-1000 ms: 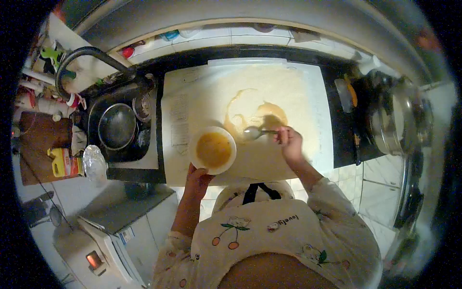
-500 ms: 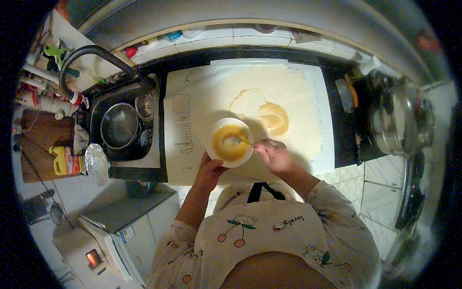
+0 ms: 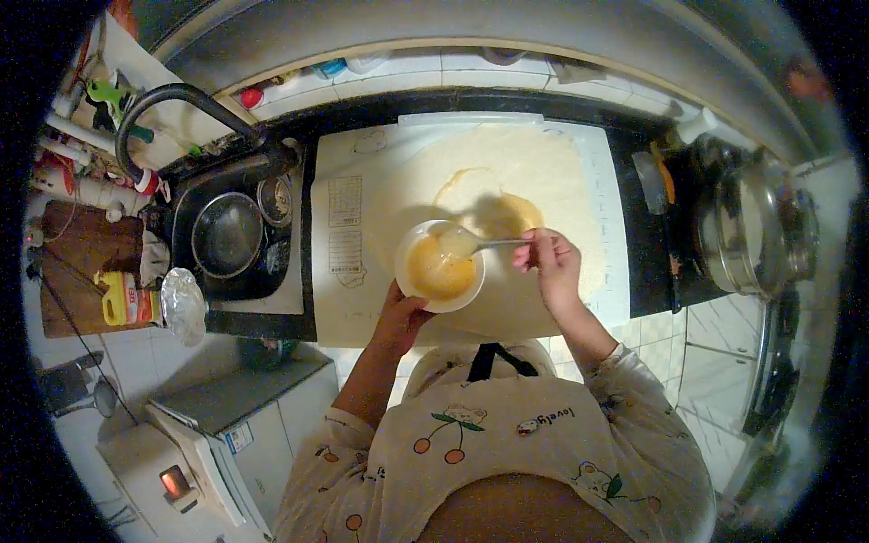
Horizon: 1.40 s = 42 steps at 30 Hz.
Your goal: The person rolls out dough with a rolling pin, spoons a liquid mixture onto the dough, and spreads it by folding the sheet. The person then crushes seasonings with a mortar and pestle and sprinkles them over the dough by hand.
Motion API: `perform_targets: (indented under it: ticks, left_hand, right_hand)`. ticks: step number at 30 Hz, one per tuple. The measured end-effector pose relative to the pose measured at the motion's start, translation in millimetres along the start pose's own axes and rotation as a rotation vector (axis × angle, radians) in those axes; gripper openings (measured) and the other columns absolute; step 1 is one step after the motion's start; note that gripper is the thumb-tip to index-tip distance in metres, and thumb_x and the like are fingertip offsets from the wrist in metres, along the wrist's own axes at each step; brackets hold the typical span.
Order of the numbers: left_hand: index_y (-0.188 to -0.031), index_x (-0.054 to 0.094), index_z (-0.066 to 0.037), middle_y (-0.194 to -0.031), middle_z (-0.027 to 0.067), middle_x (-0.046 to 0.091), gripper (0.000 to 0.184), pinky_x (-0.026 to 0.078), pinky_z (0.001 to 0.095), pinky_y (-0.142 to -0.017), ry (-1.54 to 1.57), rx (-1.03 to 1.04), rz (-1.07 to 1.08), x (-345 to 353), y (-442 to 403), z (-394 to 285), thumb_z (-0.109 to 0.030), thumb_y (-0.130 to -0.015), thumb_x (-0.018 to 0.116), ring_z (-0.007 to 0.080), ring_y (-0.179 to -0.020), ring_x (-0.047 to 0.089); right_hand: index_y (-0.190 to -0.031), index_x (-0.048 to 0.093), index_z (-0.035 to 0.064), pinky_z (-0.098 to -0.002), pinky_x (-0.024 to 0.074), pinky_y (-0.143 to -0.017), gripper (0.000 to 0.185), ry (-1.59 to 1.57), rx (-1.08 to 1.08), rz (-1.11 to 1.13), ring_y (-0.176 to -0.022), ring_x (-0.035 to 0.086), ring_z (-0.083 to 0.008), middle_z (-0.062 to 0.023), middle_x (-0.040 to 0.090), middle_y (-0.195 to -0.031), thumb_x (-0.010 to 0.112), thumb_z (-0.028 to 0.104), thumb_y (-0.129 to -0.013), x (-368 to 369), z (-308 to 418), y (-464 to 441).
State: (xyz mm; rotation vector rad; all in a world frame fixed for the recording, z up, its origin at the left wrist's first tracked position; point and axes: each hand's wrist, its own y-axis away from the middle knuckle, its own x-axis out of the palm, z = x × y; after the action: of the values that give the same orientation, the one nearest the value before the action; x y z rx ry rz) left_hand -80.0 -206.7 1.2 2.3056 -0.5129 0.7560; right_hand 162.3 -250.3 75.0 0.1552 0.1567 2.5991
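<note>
My left hand [image 3: 405, 315] grips the near-left rim of a white bowl [image 3: 478, 288] that holds a yellow-orange paste. Pinched in my right hand [image 3: 552, 261] is the handle of a metal spoon [image 3: 501, 242]; its bowl end, loaded with paste, is over the far side of the bowl. Below both hands lies a large, thin sheet of pale dough [image 3: 534, 149] on a white printed mat [image 3: 339, 299]. A curved smear of the yellow paste [image 3: 520, 211] is on the dough, just beyond the spoon and partly in shadow.
At left is a black sink [image 3: 186, 271] with a pan [image 3: 226, 237] inside, under a black faucet [image 3: 176, 92]. A yellow bottle [image 3: 118, 299] and a foil-covered item [image 3: 184, 306] stand by it. Metal pots [image 3: 747, 231] are on the right.
My right hand has moved right and slightly up, lifting the spoon from the paste in the bowl with a load on it. My left hand and the bowl have barely shifted.
</note>
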Motion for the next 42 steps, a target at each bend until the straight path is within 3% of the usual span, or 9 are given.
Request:
perform_targets:
  ticks: [5,9,14,19,23,30,36,40,42]
  left_hand:
    - [-0.126,0.03,-0.013,-0.118,0.0087,0.044,0.065,0.05,0.0384,-0.079,-0.008,-0.011,-0.059,1,9,-7,-0.003,-0.067,0.053,0.0249,-0.102,0.052]
    - [-0.126,0.03,-0.011,-0.118,0.0103,0.044,0.064,0.05,0.0399,-0.08,-0.008,0.003,-0.164,-5,21,-11,-0.002,-0.066,0.051,0.0268,-0.102,0.052]
    - [-0.126,0.03,-0.01,-0.118,0.0112,0.044,0.066,0.049,0.0406,-0.08,-0.393,0.165,-0.115,-44,30,2,0.0,-0.065,0.051,0.0284,-0.104,0.05]
    - [-0.124,0.033,-0.01,-0.117,0.0102,0.045,0.064,0.05,0.0402,-0.08,-0.116,-0.007,-0.178,-39,32,-11,0.0,-0.064,0.052,0.0281,-0.102,0.052]
    - [-0.123,0.034,-0.012,-0.116,0.0092,0.047,0.063,0.051,0.0377,-0.078,-0.085,0.01,-0.162,-44,23,-3,-0.001,-0.064,0.053,0.0263,-0.099,0.054]
    - [-0.124,0.034,-0.012,-0.115,0.0082,0.047,0.06,0.051,0.0355,-0.076,-0.201,0.024,-0.116,-14,17,-10,-0.005,-0.068,0.054,0.0234,-0.098,0.054]
    - [-0.125,0.032,-0.01,-0.117,0.0088,0.045,0.06,0.05,0.0357,-0.077,-0.028,-0.026,-0.064,5,6,-13,-0.005,-0.069,0.054,0.0239,-0.1,0.052]
    - [-0.126,0.031,-0.011,-0.117,0.0086,0.045,0.063,0.05,0.0358,-0.078,-0.052,-0.05,-0.036,14,-1,-12,-0.006,-0.068,0.055,0.0236,-0.1,0.052]
    - [-0.126,0.03,-0.011,-0.117,0.0083,0.046,0.065,0.05,0.0356,-0.079,-0.053,-0.059,-0.005,14,-8,-8,-0.007,-0.067,0.056,0.0234,-0.1,0.052]
  right_hand:
    - [-0.089,0.058,0.0006,-0.0229,0.0453,-0.053,0.026,0.062,-0.206,-0.211,-0.056,0.056,-0.0106,-0.0058,0.06,-0.067,0.042,0.021,-0.092,-17,13,-18]
    - [-0.088,0.06,-0.0017,-0.0247,0.0463,-0.059,0.026,0.494,-0.402,-0.184,-0.062,0.057,-0.0131,-0.0072,0.06,-0.068,0.046,0.019,-0.09,-40,-9,-26]
    - [-0.089,0.059,-0.0031,-0.0243,0.0461,-0.058,0.024,0.367,-0.246,-0.237,-0.061,0.056,-0.0122,-0.0072,0.06,-0.068,0.045,0.017,-0.091,-44,-36,-32]
    - [-0.089,0.056,-0.0022,-0.0224,0.0445,-0.054,0.024,0.197,0.082,-0.053,-0.057,0.055,-0.0105,-0.0058,0.058,-0.067,0.043,0.018,-0.091,-21,-48,-38]
    - [-0.086,0.058,-0.0034,-0.0251,0.0455,-0.053,0.027,0.445,-0.165,-0.254,-0.054,0.054,-0.0118,-0.0044,0.057,-0.061,0.044,0.019,-0.091,-44,-55,-39]
    - [-0.087,0.059,-0.0019,-0.0275,0.0467,-0.057,0.026,0.683,-0.241,-0.161,-0.059,0.057,-0.0141,-0.0084,0.061,-0.069,0.044,0.019,-0.091,-58,-45,-40]
    - [-0.087,0.059,-0.0021,-0.0258,0.0471,-0.055,0.025,0.336,-0.178,-0.285,-0.059,0.058,-0.0125,-0.0079,0.06,-0.068,0.045,0.018,-0.091,-49,-17,-28]
    - [-0.089,0.057,-0.0023,-0.0257,0.0473,-0.057,0.019,0.023,-0.142,-0.172,-0.061,0.057,-0.012,-0.0069,0.06,-0.069,0.045,0.012,-0.09,-28,9,-10]
    - [-0.088,0.057,-0.0026,-0.0246,0.0474,-0.058,0.019,0.169,-0.282,-0.015,-0.064,0.058,-0.0122,-0.0079,0.06,-0.072,0.045,0.012,-0.09,-21,5,-3]
